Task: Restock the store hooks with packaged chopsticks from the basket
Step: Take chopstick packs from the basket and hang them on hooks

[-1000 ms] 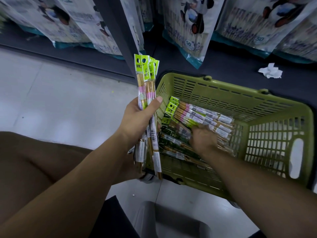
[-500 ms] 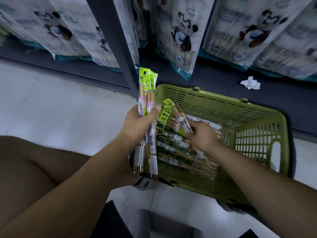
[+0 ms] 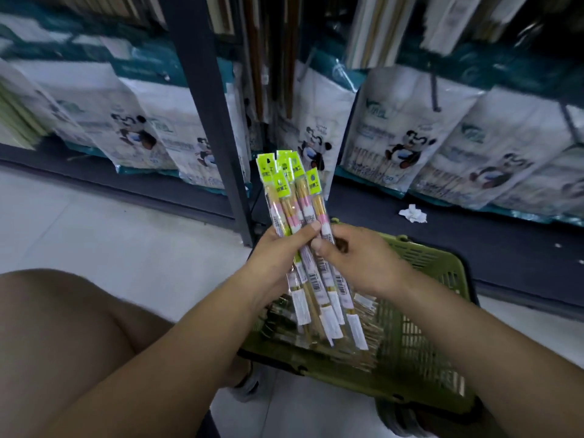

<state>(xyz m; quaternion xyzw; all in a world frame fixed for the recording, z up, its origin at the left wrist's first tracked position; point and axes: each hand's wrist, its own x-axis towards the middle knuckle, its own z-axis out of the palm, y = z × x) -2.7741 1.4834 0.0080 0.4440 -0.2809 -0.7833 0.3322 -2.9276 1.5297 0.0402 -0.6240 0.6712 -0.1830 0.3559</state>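
1. Since I work outward from the camera: a bare thigh (image 3: 63,327) fills the lower left, and both forearms reach in from the bottom edge.
2. Left hand (image 3: 278,249) is clenched round a fan of packs (image 3: 295,197) at about mid-length, with the thumb across the front.
3. Right hand (image 3: 358,262) meets it from the right. Its thumb is on the front of the rightmost packs and its fingers curl behind, so I log it as grasping the same packs.
4. The packs stand near upright, green header cards up and barcode labels down. Their lower ends hang over the basket (image 3: 422,260).
5. The basket is green and sits on the floor below and beyond the hands. Loose packs (image 3: 274,314) lie inside, too blurred for me to count.
6. Pale floor (image 3: 126,235) lies to the left.
7. A dark post (image 3: 205,105) rises just behind and left of the header cards.
8. A crumpled tissue (image 3: 412,213) lies on the dark shelf base (image 3: 489,248), right of the post and apart from the basket.
9. Farthest back, panda bags (image 3: 398,131) hang in rows on both sides of the post.
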